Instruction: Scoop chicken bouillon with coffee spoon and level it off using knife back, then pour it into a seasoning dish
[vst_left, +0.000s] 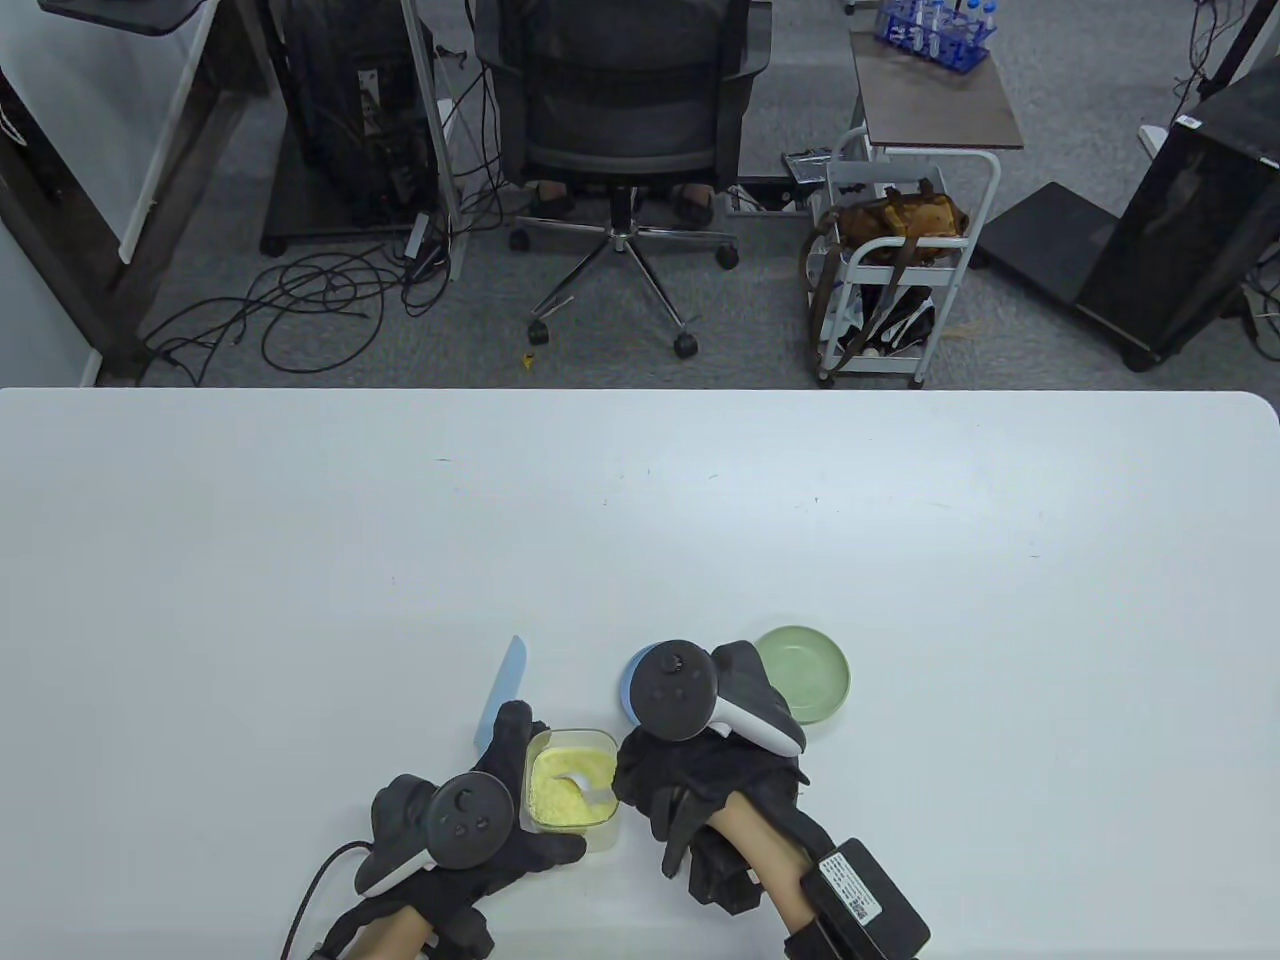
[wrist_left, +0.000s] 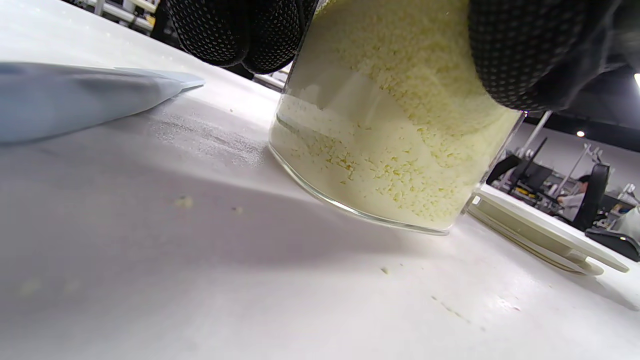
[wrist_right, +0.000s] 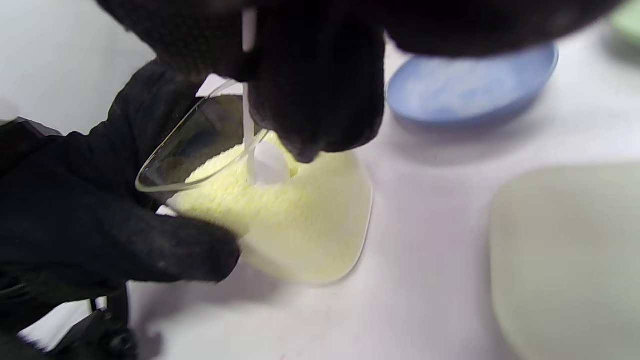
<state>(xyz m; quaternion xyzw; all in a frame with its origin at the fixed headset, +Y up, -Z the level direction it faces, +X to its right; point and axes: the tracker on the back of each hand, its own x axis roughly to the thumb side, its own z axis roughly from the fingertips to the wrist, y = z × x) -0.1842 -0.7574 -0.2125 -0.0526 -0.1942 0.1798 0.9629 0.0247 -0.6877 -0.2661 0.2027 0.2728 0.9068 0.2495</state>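
Note:
My left hand (vst_left: 505, 800) grips a clear container (vst_left: 570, 790) of yellow chicken bouillon, fingers (wrist_left: 235, 30) on one side and thumb on the other; the container (wrist_left: 390, 140) looks tipped on its base edge. My right hand (vst_left: 640, 775) pinches the handle of a white coffee spoon (vst_left: 585, 790), whose bowl (wrist_right: 267, 165) sits in the powder. A light blue knife (vst_left: 503, 690) lies on the table just beyond the left hand. A blue seasoning dish (wrist_right: 470, 90) stands behind the container, mostly hidden by the right hand in the table view. A green dish (vst_left: 805, 675) sits to its right.
A pale lid (wrist_right: 570, 260) lies flat on the white table (vst_left: 300, 600) right of the container. A few bouillon crumbs (wrist_left: 185, 201) are scattered near the container's base. The table's far edge faces an office chair (vst_left: 620, 120) and a cart.

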